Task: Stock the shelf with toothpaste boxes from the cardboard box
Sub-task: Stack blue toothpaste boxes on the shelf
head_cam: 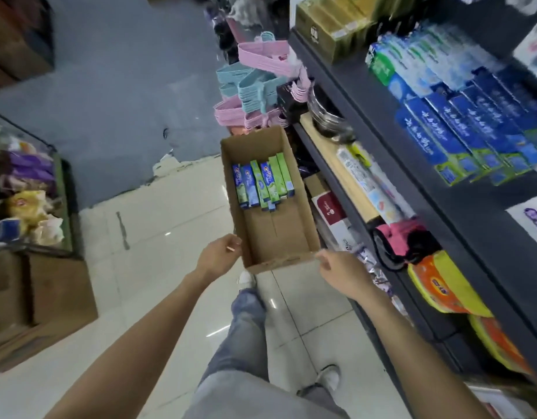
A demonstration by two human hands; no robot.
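Hands hold the cardboard box at its near end: the left hand curls its fingers round the near left corner, the right hand pinches the near right corner of the rim. The box's long axis runs straight away from the person, above the tiled floor. Toothpaste boxes lie side by side in its far half, lengthwise along it, well beyond both hands. To the right stands the shelf, carrying blue toothpaste cartons.
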